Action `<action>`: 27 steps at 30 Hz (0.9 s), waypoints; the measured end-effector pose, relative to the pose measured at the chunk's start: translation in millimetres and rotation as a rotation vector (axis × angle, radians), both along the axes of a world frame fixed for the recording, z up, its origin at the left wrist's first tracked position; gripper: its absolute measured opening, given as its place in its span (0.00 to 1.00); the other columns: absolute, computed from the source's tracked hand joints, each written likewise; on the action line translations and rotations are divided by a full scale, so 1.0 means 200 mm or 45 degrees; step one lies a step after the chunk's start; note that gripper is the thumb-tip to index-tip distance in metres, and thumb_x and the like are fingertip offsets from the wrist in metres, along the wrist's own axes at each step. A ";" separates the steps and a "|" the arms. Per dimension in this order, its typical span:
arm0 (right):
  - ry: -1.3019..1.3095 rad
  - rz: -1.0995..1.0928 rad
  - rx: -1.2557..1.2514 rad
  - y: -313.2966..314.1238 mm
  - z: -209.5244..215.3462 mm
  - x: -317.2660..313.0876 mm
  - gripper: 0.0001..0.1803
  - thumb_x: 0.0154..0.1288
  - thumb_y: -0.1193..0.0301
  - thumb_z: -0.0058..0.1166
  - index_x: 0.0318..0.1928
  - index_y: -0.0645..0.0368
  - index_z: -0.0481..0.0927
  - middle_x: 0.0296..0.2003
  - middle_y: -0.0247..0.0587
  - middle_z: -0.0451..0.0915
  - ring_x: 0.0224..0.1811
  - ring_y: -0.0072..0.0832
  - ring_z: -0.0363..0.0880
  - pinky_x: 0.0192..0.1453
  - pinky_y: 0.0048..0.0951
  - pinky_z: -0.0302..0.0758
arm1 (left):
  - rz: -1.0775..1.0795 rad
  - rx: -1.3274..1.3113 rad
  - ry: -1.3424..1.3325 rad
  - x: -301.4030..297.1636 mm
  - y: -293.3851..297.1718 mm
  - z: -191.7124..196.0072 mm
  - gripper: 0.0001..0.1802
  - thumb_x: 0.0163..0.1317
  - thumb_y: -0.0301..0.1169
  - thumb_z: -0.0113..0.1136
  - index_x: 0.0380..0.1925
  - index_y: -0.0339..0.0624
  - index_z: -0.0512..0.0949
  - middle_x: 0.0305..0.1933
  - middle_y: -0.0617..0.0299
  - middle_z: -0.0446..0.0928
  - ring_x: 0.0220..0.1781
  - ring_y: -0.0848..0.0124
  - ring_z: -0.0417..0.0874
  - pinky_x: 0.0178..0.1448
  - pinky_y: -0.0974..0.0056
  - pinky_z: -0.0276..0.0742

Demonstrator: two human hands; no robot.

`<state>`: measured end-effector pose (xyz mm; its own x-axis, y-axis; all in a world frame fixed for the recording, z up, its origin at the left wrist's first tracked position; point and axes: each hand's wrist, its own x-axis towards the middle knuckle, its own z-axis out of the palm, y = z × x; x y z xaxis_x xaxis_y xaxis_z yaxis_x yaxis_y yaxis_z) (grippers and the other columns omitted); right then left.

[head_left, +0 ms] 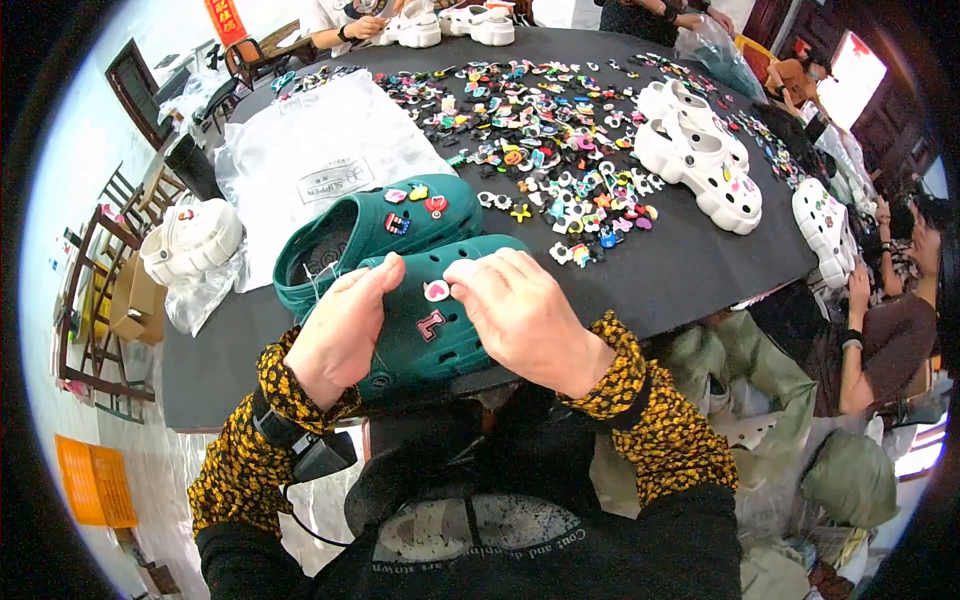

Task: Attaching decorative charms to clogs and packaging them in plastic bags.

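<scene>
My left hand [348, 325] grips the near dark green clog [405, 355] at its heel side, with the thumb on top. Fingertips of my right hand [525, 325] are pinched together on the clog's upper, beside a round white charm with a pink heart [436, 290]. Whatever lies between those fingers is mostly hidden; a bit of white shows there. Below the heart charm sits a pink letter-shaped charm [430, 325]. Just behind lies the second green clog [350, 220], carrying several charms, including a red one [435, 206] and a mouth-shaped one [397, 225].
Loose colourful charms [560, 150] cover the black table's middle. A white plastic bag [320, 140] lies at the left, near a wrapped white clog [192, 240]. More white clogs [700, 160] stand at the right. Other people's hands [365, 27] are at the far and right edges.
</scene>
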<state>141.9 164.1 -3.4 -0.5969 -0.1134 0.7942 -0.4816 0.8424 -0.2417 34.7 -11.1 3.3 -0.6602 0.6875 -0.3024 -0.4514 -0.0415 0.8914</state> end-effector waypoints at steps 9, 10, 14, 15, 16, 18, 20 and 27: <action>0.169 -0.265 0.113 -0.07 -0.06 -0.04 0.10 0.54 0.72 0.55 0.38 0.59 0.74 0.25 0.35 0.70 0.28 0.31 0.70 0.32 0.31 0.69 | 0.017 -0.101 0.070 0.01 0.03 0.02 0.12 0.65 0.43 0.56 0.26 0.53 0.76 0.22 0.78 0.67 0.23 0.84 0.61 0.25 0.72 0.55; 0.147 -0.239 0.052 -0.07 -0.05 -0.04 0.11 0.52 0.74 0.57 0.38 0.59 0.75 0.25 0.36 0.72 0.28 0.33 0.71 0.33 0.33 0.70 | 0.024 -0.134 0.092 0.02 0.03 0.03 0.12 0.65 0.44 0.56 0.25 0.53 0.75 0.21 0.78 0.65 0.22 0.84 0.59 0.24 0.71 0.53; 0.158 -0.229 0.052 -0.07 -0.05 -0.05 0.11 0.52 0.74 0.57 0.38 0.59 0.75 0.24 0.35 0.71 0.26 0.33 0.70 0.32 0.33 0.69 | 0.027 -0.070 0.009 0.04 0.05 0.05 0.12 0.65 0.43 0.56 0.26 0.53 0.76 0.22 0.78 0.66 0.23 0.84 0.60 0.24 0.72 0.54; 0.164 -0.235 0.061 -0.07 -0.04 -0.05 0.11 0.53 0.74 0.57 0.38 0.59 0.74 0.24 0.35 0.71 0.26 0.33 0.70 0.31 0.33 0.69 | 0.055 -0.088 0.008 0.06 0.06 0.09 0.11 0.65 0.43 0.56 0.26 0.53 0.76 0.22 0.78 0.66 0.23 0.84 0.60 0.25 0.72 0.54; 0.168 -0.234 0.066 -0.07 -0.05 -0.05 0.11 0.53 0.74 0.57 0.38 0.59 0.74 0.24 0.35 0.71 0.26 0.32 0.70 0.30 0.34 0.68 | 0.092 -0.110 0.007 0.07 0.07 0.11 0.11 0.65 0.43 0.56 0.26 0.53 0.76 0.22 0.79 0.66 0.23 0.84 0.60 0.26 0.72 0.54; 0.161 -0.221 0.069 -0.06 -0.06 -0.06 0.11 0.53 0.74 0.57 0.38 0.59 0.74 0.24 0.35 0.71 0.25 0.33 0.70 0.30 0.34 0.68 | 0.102 -0.122 0.035 0.06 0.07 0.09 0.11 0.65 0.43 0.56 0.26 0.53 0.75 0.23 0.79 0.67 0.24 0.85 0.61 0.26 0.73 0.55; 0.154 -0.208 0.071 -0.06 -0.07 -0.05 0.11 0.53 0.75 0.57 0.38 0.59 0.74 0.23 0.35 0.71 0.25 0.33 0.70 0.29 0.34 0.68 | 0.111 -0.136 0.064 0.04 0.06 0.07 0.11 0.65 0.43 0.56 0.26 0.53 0.75 0.23 0.79 0.67 0.24 0.85 0.61 0.27 0.73 0.55; 0.205 -0.158 0.112 -0.05 -0.07 -0.05 0.11 0.55 0.74 0.54 0.40 0.61 0.74 0.22 0.33 0.68 0.24 0.30 0.69 0.29 0.32 0.67 | 0.053 -0.119 -0.003 0.04 0.05 0.05 0.11 0.64 0.44 0.57 0.25 0.55 0.74 0.22 0.79 0.66 0.22 0.86 0.58 0.25 0.74 0.51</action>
<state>132.3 154.6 -18.2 -0.4766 -0.1201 0.8709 -0.3997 0.9119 -0.0930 43.0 -1.7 14.3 -0.6870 0.6281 -0.3655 -0.4528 0.0234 0.8913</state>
